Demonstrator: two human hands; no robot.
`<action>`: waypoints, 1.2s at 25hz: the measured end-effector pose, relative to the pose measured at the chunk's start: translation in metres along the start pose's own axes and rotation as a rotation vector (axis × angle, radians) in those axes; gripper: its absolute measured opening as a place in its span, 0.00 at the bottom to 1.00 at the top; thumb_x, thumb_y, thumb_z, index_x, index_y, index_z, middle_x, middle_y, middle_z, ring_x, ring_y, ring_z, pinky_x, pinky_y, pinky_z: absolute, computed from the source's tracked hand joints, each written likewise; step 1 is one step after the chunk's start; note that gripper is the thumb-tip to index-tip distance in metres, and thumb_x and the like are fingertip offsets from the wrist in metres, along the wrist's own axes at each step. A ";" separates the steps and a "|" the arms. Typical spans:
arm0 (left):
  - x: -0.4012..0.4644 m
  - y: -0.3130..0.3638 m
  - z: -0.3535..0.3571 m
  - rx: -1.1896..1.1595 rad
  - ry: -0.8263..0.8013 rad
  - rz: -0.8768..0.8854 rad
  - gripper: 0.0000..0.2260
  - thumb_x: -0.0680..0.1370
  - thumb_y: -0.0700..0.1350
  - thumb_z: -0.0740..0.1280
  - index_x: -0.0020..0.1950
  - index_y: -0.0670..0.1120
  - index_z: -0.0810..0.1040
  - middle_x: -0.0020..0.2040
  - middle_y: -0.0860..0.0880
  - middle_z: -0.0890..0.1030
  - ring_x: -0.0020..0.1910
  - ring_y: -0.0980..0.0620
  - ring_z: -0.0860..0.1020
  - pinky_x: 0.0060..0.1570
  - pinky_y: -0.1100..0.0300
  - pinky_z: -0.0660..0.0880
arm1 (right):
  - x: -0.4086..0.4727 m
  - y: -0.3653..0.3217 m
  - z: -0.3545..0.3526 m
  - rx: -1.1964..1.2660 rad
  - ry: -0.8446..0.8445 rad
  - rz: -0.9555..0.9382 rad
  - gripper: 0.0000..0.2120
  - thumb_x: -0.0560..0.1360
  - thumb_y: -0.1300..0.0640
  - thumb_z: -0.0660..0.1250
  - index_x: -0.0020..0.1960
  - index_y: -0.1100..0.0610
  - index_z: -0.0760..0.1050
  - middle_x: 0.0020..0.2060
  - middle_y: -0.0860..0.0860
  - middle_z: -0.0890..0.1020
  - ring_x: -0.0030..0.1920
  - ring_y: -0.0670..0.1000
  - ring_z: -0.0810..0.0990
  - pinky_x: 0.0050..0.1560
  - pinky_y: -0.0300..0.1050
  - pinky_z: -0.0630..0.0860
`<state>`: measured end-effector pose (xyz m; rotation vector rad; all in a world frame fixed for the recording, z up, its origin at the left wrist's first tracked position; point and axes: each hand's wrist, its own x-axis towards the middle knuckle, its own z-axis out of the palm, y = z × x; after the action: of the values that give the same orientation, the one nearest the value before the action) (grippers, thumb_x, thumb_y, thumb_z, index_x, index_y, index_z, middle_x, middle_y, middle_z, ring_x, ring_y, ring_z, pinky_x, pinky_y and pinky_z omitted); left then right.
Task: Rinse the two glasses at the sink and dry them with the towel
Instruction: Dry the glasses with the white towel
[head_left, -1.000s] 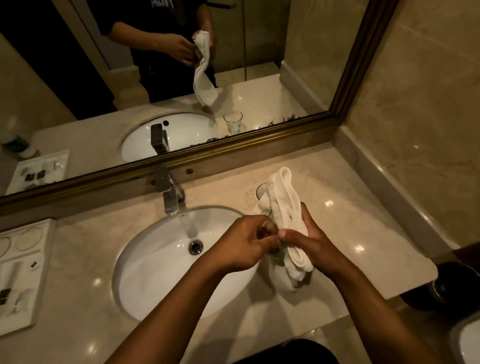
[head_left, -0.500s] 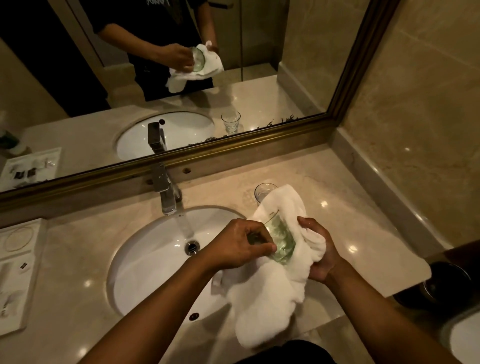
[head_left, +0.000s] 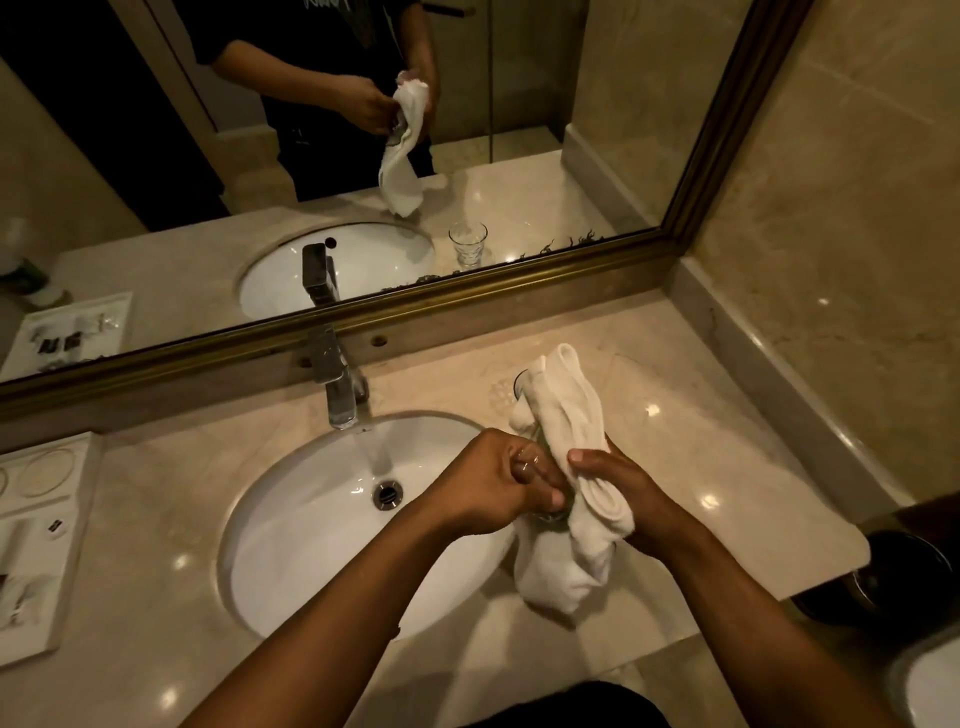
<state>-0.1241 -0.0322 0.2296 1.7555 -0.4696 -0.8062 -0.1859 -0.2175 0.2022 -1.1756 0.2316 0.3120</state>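
My left hand (head_left: 498, 483) grips a clear glass (head_left: 551, 512) over the right rim of the white sink (head_left: 291, 545); the glass is mostly hidden between my hands. My right hand (head_left: 623, 499) holds the white towel (head_left: 576, 467) bunched lengthwise against the glass, its ends sticking up and hanging down. The second glass (head_left: 519, 383) stands on the counter behind the towel, only its rim showing.
Water runs from the chrome faucet (head_left: 340, 389) into the basin. A white amenity tray (head_left: 36, 545) sits on the counter at the left. The gold-framed mirror (head_left: 467, 291) backs the counter. A dark bin (head_left: 904, 571) stands low at the right.
The towel, spread open around the glass half a second ago, is bunched into a narrow roll again. My hands have closed together over the glass.
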 end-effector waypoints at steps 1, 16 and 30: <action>-0.001 0.001 -0.002 -0.026 -0.027 0.021 0.05 0.71 0.32 0.76 0.46 0.38 0.86 0.43 0.39 0.87 0.44 0.45 0.86 0.52 0.47 0.82 | 0.000 -0.004 -0.001 0.157 -0.010 0.091 0.36 0.62 0.50 0.80 0.67 0.61 0.76 0.56 0.59 0.85 0.53 0.56 0.85 0.54 0.47 0.80; 0.003 -0.001 0.000 0.023 0.105 -0.064 0.06 0.74 0.39 0.75 0.37 0.42 0.84 0.33 0.48 0.86 0.34 0.52 0.84 0.39 0.55 0.81 | 0.003 0.016 0.004 0.022 -0.012 0.034 0.38 0.64 0.50 0.77 0.71 0.55 0.72 0.58 0.50 0.85 0.59 0.51 0.83 0.61 0.46 0.77; 0.001 0.013 -0.007 0.185 -0.076 0.189 0.05 0.75 0.45 0.76 0.50 0.48 0.87 0.48 0.51 0.87 0.50 0.50 0.84 0.57 0.49 0.80 | 0.022 -0.003 -0.033 0.325 0.172 0.224 0.35 0.61 0.50 0.82 0.64 0.64 0.79 0.42 0.53 0.88 0.43 0.53 0.87 0.45 0.46 0.82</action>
<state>-0.1169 -0.0325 0.2425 1.8217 -0.7697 -0.7143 -0.1648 -0.2466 0.1851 -0.8550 0.5465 0.3542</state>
